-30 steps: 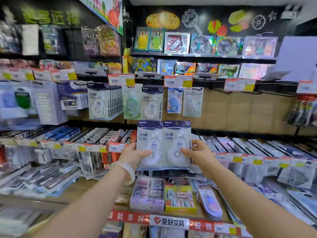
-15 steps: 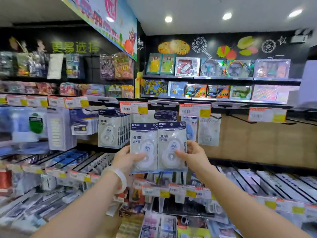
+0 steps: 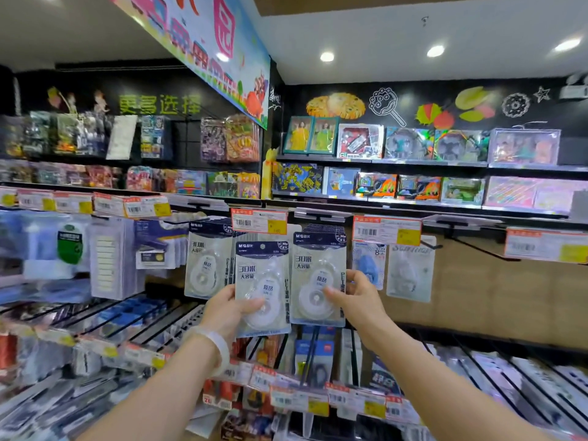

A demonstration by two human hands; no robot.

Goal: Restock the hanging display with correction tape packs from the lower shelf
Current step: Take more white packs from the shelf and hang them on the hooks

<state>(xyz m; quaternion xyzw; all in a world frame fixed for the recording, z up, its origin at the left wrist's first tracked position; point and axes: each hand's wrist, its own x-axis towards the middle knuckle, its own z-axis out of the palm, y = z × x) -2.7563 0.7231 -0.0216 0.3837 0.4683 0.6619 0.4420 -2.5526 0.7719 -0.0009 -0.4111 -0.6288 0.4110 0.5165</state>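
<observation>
From the head camera: the left hand pinches one flat, glossy blister pack of correction tape, thumb on the clear bubble, fingers behind. The right hand pinches a second pack the same way. Both packs are upright, side by side, just below the orange price tag of the hanging display

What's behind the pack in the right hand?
Behind the right hand's pack, tops of matching packs show, apparently hanging on a peg. How many hang there, and the peg itself, are covered.
</observation>
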